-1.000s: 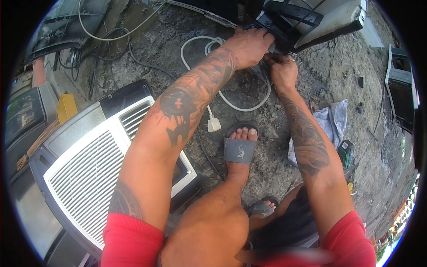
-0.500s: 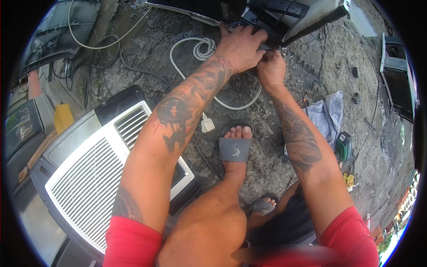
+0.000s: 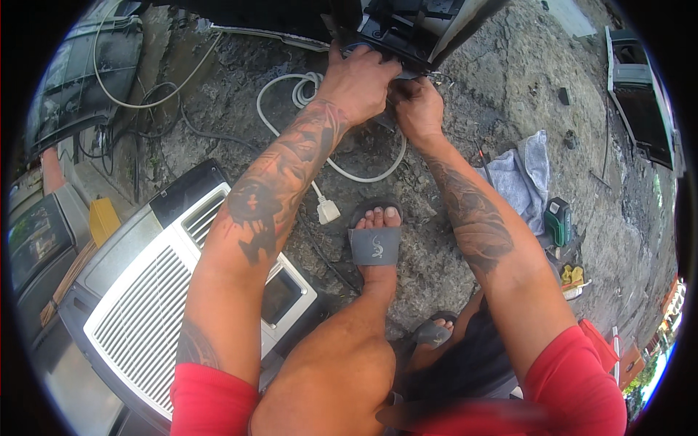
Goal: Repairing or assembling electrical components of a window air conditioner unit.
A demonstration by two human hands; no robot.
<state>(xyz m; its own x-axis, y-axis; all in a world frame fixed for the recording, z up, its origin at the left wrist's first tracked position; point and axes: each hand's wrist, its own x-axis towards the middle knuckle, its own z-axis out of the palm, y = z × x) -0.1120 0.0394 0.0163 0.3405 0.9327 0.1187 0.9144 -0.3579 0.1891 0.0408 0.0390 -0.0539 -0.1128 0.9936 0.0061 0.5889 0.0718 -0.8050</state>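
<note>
Working at the dark appliance housing [image 3: 407, 29], top centre of frame: your left hand [image 3: 356, 80] presses flat on its lower edge; whether your right hand [image 3: 418, 109] pinches anything cannot be told. Judged mid-disassembly; next needs fine fingerwork. Clear ground lies right; white cord [image 3: 342, 163] crowds below.

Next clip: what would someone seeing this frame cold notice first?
Two tattooed forearms run up the middle, the left hand and right hand pressed together at the lower edge of a dark appliance housing at top centre. At lower left lies a window air conditioner with a white slatted grille. Between them a white power cord loops over the rough ground, its plug beside a foot in a grey sandal.
</note>
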